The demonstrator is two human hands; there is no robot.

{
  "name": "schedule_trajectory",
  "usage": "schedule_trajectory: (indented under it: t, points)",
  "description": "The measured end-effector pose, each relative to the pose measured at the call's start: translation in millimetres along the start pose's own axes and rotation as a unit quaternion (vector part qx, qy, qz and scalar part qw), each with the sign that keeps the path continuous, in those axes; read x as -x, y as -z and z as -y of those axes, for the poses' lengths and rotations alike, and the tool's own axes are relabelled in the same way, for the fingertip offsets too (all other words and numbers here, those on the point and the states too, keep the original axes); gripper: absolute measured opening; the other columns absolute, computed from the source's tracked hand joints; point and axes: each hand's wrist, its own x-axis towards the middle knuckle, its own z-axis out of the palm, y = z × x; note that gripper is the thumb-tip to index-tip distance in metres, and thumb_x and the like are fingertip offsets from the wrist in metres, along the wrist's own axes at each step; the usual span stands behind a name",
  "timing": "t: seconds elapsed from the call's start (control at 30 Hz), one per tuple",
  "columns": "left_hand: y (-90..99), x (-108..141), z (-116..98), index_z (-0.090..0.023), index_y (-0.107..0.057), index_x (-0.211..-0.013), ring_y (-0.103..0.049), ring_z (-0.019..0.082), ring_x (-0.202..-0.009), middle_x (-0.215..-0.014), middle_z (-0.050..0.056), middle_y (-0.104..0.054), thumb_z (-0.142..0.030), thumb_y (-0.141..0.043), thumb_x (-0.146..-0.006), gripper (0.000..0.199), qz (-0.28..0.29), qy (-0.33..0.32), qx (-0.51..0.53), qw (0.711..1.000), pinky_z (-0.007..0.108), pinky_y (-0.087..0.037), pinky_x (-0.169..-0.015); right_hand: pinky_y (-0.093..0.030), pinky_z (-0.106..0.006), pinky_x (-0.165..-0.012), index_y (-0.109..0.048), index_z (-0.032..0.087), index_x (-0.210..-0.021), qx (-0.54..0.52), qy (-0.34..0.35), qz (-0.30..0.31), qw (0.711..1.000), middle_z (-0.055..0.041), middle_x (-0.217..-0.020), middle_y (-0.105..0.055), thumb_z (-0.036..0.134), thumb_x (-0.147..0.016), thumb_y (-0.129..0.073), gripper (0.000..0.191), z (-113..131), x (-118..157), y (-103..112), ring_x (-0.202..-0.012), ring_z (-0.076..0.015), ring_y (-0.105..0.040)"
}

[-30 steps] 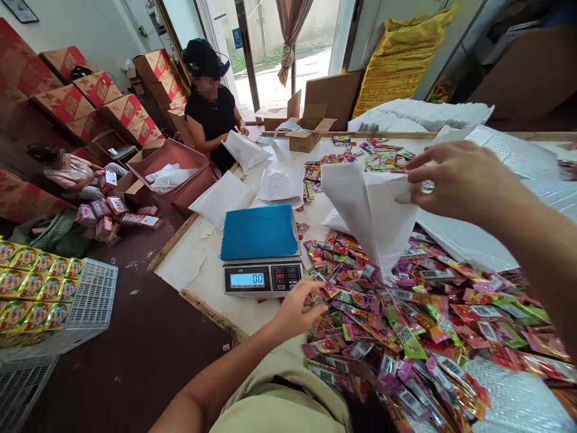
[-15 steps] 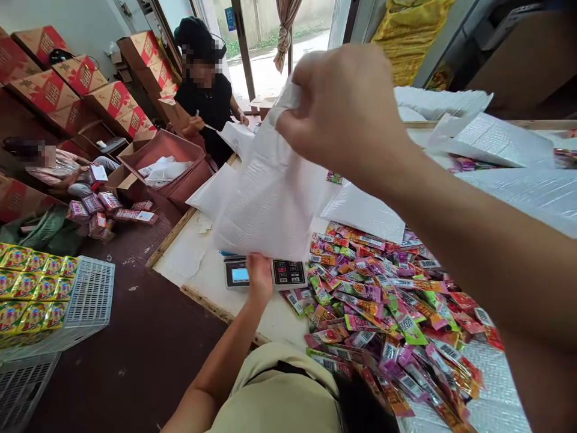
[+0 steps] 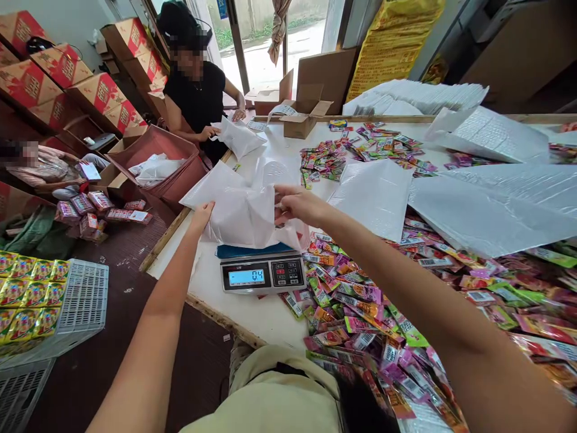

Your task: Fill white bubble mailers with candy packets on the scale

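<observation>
A white padded bag [image 3: 241, 216] lies over the platform of a digital scale [image 3: 264, 273], whose lit display shows digits. My left hand [image 3: 202, 216] pinches the bag's left side. At the bag's right end is my right hand [image 3: 295, 204], its fingers partly bent at the opening edge; whether they grip the bag is hard to make out. Colourful snack packets [image 3: 365, 294] are heaped to the right of the scale. Another white bag [image 3: 372, 195] lies on top of the heap.
Large white bags [image 3: 491, 204] cover packets at the right. A small open carton [image 3: 300, 123] stands at the back. Across the table a person [image 3: 193, 84] handles a white bag. A red-brown bin [image 3: 157, 168] and a plastic crate [image 3: 88, 300] are at the left.
The white bag has come down from upright to lying over the scale. My right hand has lowered; my left hand has moved from the scale's front to the bag's left side, uncovering the display.
</observation>
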Motion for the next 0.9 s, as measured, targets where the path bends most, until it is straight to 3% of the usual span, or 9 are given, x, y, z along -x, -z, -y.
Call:
schedule_trajectory:
  t: [0.1,0.2,0.27,0.4,0.53,0.63,0.7,0.8,0.9]
  points:
    - [-9.6,-14.6,0.8,-0.012,-0.073,-0.080,-0.063,0.021,-0.080,-0.079,0.007,-0.072,-0.032,-0.063,-0.085,0.023,0.010,0.000,-0.026,1.000,0.032,-0.049,-0.081,-0.058,-0.038,-0.087,-0.067,0.019,-0.106,0.121,0.092,0.003,0.988,-0.0067,-0.109,-0.071,0.010,-0.065,-0.045,0.047,-26.1,0.2,8.1,-0.098,-0.0204,-0.065]
    - [-12.9,-11.6,0.3,-0.012,-0.074,-0.090,-0.062,0.022,-0.086,-0.090,0.010,-0.073,-0.030,-0.059,-0.087,0.024,-0.033,-0.021,-0.052,0.998,0.035,-0.047,-0.089,-0.047,-0.047,-0.107,-0.070,0.016,-0.100,0.322,0.156,-0.060,0.932,-0.0131,-0.122,-0.068,0.011,-0.067,-0.051,0.039,-54.7,-4.1,17.1,-0.121,-0.0289,-0.058]
    - [-11.6,-3.2,-1.6,-0.013,-0.074,-0.099,-0.062,0.023,-0.091,-0.103,0.012,-0.072,-0.031,-0.057,-0.089,0.027,-0.069,-0.041,-0.065,0.995,0.037,-0.046,-0.095,-0.041,-0.050,-0.114,-0.072,0.015,-0.097,0.380,0.151,-0.065,0.910,-0.0160,-0.126,-0.067,0.012,-0.067,-0.060,0.032,-73.9,-11.1,16.6,-0.127,-0.0327,-0.055]
    - [-5.5,21.2,-9.4,-0.018,-0.073,-0.101,-0.061,0.024,-0.099,-0.108,0.011,-0.068,-0.028,-0.058,-0.088,0.022,-0.133,-0.111,-0.092,0.981,0.039,-0.046,-0.101,-0.044,-0.048,-0.113,-0.072,0.017,-0.096,0.331,0.121,-0.083,0.932,-0.0136,-0.123,-0.070,0.008,-0.064,-0.067,0.033,-101.2,-32.3,-0.9,-0.127,-0.0314,-0.058]
    - [-0.5,55.0,-15.7,-0.021,-0.072,-0.098,-0.062,0.024,-0.104,-0.104,0.009,-0.068,-0.028,-0.058,-0.088,0.019,-0.168,-0.152,-0.073,0.971,0.041,-0.047,-0.103,-0.053,-0.044,-0.103,-0.070,0.019,-0.091,0.305,0.114,-0.136,0.936,-0.0092,-0.100,-0.074,0.018,-0.081,-0.068,0.010,-107.1,-49.1,-15.6,-0.113,-0.0269,-0.065]
    - [-0.4,84.3,-14.9,-0.021,-0.072,-0.100,-0.063,0.022,-0.101,-0.106,0.009,-0.067,-0.034,-0.058,-0.089,0.021,-0.173,-0.143,-0.033,0.974,0.038,-0.051,-0.098,-0.054,-0.045,-0.101,-0.069,0.016,-0.100,0.299,0.094,-0.167,0.935,-0.0085,-0.103,-0.073,0.036,-0.090,-0.068,0.023,-103.8,-55.0,-18.5,-0.108,-0.0229,-0.067]
    - [-1.1,103.3,-12.2,-0.020,-0.072,-0.100,-0.064,0.021,-0.097,-0.107,0.009,-0.067,-0.038,-0.059,-0.089,0.024,-0.164,-0.126,0.001,0.978,0.036,-0.054,-0.092,-0.054,-0.047,-0.101,-0.071,0.018,-0.105,0.302,0.067,-0.181,0.933,-0.0098,-0.106,-0.074,0.042,-0.090,-0.068,0.028,-100.3,-56.8,-19.0,-0.109,-0.0252,-0.067]
    - [0.7,128.7,-6.1,-0.020,-0.073,-0.097,-0.065,0.021,-0.097,-0.106,0.009,-0.068,-0.042,-0.061,-0.086,0.027,-0.151,-0.099,0.035,0.983,0.034,-0.056,-0.085,-0.052,-0.045,-0.101,-0.074,0.021,-0.104,0.313,0.034,-0.196,0.929,-0.0132,-0.108,-0.075,0.037,-0.087,-0.065,0.024,-93.3,-53.6,-18.3,-0.113,-0.0315,-0.065]
    - [8.0,149.7,1.4,-0.020,-0.074,-0.095,-0.065,0.021,-0.094,-0.101,0.009,-0.069,-0.047,-0.063,-0.085,0.030,-0.152,-0.073,0.034,0.985,0.032,-0.056,-0.080,-0.050,-0.044,-0.096,-0.073,0.014,-0.104,0.332,0.014,-0.217,0.918,-0.0200,-0.115,-0.072,0.025,-0.088,-0.056,0.026,-84.8,-38.5,-16.5,-0.111,-0.0337,-0.064]
